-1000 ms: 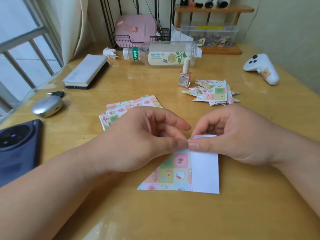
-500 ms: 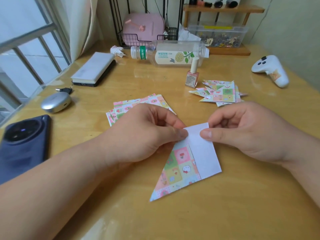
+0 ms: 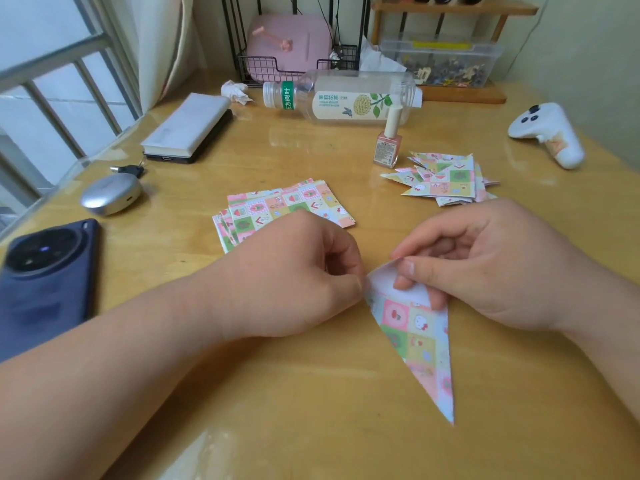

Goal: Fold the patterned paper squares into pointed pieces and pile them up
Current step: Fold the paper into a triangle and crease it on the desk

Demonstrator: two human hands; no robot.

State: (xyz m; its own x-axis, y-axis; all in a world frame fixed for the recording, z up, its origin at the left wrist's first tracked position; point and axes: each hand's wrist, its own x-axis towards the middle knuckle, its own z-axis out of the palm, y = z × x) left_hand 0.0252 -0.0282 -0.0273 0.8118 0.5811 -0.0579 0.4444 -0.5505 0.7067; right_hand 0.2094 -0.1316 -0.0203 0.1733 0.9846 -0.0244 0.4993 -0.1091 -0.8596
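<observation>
In the lower right of the frame we see the pointed paper piece (image 3: 415, 337) lying on the wooden surface (image 3: 311, 393), its long tip aimed at the bottom edge and its wide end between the 2 hands. The right hand (image 3: 485, 268) pinches that wide end, with the thumb on the white inner face and the curled fingers behind the raised flap. The left hand (image 3: 294, 275) sits just beside it with fingers curled and its thumb tip touching the paper's left corner; we cannot tell whether it actually grips the paper. Above the left hand, near the centre of the frame, lies the fanned stack of flat patterned squares (image 3: 277, 206). In the upper right rests the pile of folded pieces (image 3: 446, 180), with a pink nail polish bottle (image 3: 388, 147) standing just beside its left end. Behind them a clear plastic bottle (image 3: 346, 98) lies on its side, and a dark phone (image 3: 41, 282) lies at the left edge.
</observation>
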